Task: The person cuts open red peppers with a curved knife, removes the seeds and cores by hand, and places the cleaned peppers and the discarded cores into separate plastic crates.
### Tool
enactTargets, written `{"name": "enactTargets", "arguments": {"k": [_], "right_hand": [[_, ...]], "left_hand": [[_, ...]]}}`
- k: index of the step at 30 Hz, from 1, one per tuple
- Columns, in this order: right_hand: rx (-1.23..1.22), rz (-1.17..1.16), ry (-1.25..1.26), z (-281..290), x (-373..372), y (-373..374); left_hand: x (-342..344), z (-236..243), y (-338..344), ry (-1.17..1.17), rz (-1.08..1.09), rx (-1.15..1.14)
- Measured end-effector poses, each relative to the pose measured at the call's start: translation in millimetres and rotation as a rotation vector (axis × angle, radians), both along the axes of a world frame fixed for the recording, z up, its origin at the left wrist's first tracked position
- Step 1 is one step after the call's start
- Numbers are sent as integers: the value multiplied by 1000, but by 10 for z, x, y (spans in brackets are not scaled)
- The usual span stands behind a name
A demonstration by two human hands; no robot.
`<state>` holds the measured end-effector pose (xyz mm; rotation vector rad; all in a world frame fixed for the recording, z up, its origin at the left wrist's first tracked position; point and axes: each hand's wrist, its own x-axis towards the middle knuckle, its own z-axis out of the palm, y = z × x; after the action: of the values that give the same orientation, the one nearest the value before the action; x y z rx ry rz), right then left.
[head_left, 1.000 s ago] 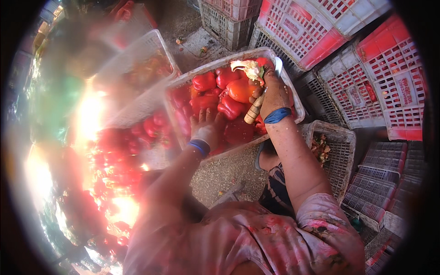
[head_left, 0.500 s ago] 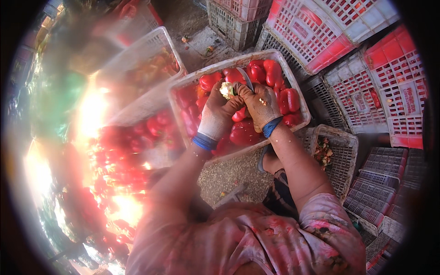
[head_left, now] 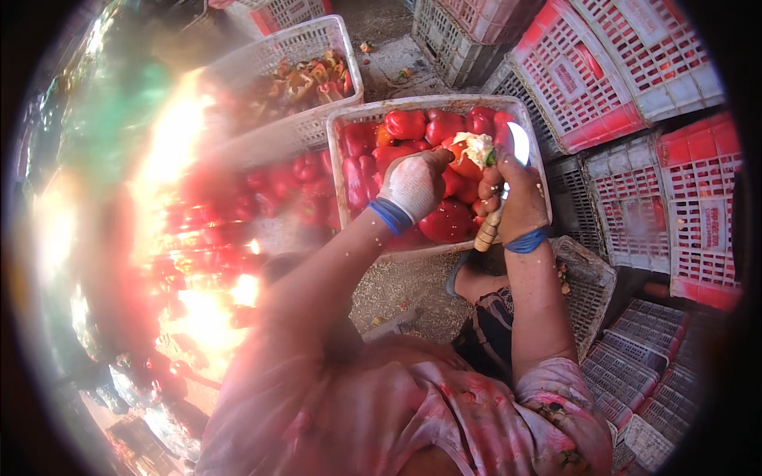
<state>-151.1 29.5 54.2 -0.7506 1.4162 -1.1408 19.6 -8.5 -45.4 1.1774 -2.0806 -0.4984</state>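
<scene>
Your left hand [head_left: 414, 184], gloved, now grips a red pepper [head_left: 464, 159] raised above the crate [head_left: 343, 170] of peppers, where a second ago it rested among them. Your right hand [head_left: 520, 202] is closed on a knife [head_left: 502, 190], its blade up beside the pepper's pale core [head_left: 476, 145]. The core stands exposed, so the cutting looks under way. A basket [head_left: 587, 278] sits just below your right hand.

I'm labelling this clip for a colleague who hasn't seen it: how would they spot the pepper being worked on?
Find the white plastic crate of red peppers in the upper middle. Above its right half, the gloved left hand holds one red pepper against the right hand, which grips a knife. Unlike the whole peppers below, its pale core is exposed.
</scene>
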Motion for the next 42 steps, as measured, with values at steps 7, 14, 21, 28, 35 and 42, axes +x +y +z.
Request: {"name": "enactTargets", "arguments": {"k": [7, 14, 21, 28, 35, 42], "right_hand": [[174, -112, 1055, -366, -2066, 713], [114, -236, 811, -203, -1775, 767], [-34, 4, 727, -161, 96, 179], [182, -18, 566, -617, 281, 41], [400, -23, 470, -560, 371, 23], [208, 312, 360, -323, 467, 75]], "left_hand": [[-45, 249, 11, -22, -51, 323], [1449, 630, -420, 144, 265, -44], [2641, -898, 41, -304, 629, 703], [2593, -3012, 629, -330, 548, 645], [2317, -2084, 274, 393, 718, 1027], [2239, -558, 93, 638, 310, 710]]}}
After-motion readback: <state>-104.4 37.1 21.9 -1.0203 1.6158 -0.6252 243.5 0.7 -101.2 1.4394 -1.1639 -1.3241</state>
